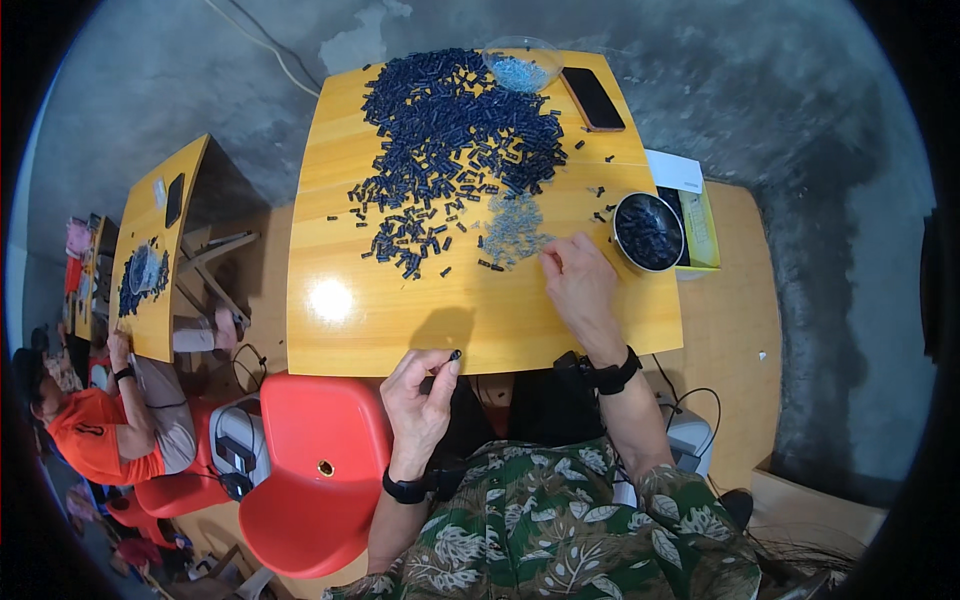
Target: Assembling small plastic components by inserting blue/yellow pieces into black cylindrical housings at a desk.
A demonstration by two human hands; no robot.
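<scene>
Between the thumb and forefinger of my left hand point(420, 400) is a small black plastic piece point(455, 355), held over the table's near edge. My right hand point(580, 285) is pinched at the right edge of a loose patch of small, thin, silvery parts point(512, 228); anything between its fingertips is hidden. A large heap of small black cylindrical pieces point(450, 120) covers the table's far half and thins out toward the middle. Right of my right hand stands a round bowl point(648, 232) with many black pieces in it.
A clear bowl point(521, 66) of pale bluish parts and a phone point(592, 99) lie at the table's far right. An open box point(697, 215) stands beyond the right edge. A red chair point(315, 480) is at my left. Another person point(110, 435) sits at a second table.
</scene>
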